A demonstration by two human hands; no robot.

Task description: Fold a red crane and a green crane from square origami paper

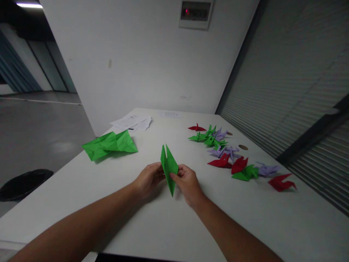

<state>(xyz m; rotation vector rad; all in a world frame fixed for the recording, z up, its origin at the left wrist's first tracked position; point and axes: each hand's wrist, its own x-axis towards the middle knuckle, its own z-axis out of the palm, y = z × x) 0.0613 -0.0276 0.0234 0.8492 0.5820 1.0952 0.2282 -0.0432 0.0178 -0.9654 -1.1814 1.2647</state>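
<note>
A folded piece of green origami paper (170,168) stands upright between my two hands, with two points at its top and one at the bottom. My right hand (189,183) pinches its right side, thumb on the near face. On the other side, my left hand (149,178) has its fingers curled against the paper's left edge; part of those fingers is hidden behind it. Creased green paper sheets (111,145) lie to the left of my hands.
Several folded paper cranes in red, green and purple (211,140) lie along the right of the white table (152,225), by the blinds. Printed papers (133,122) lie at the far left. A black-lined bin (24,185) stands on the floor at left.
</note>
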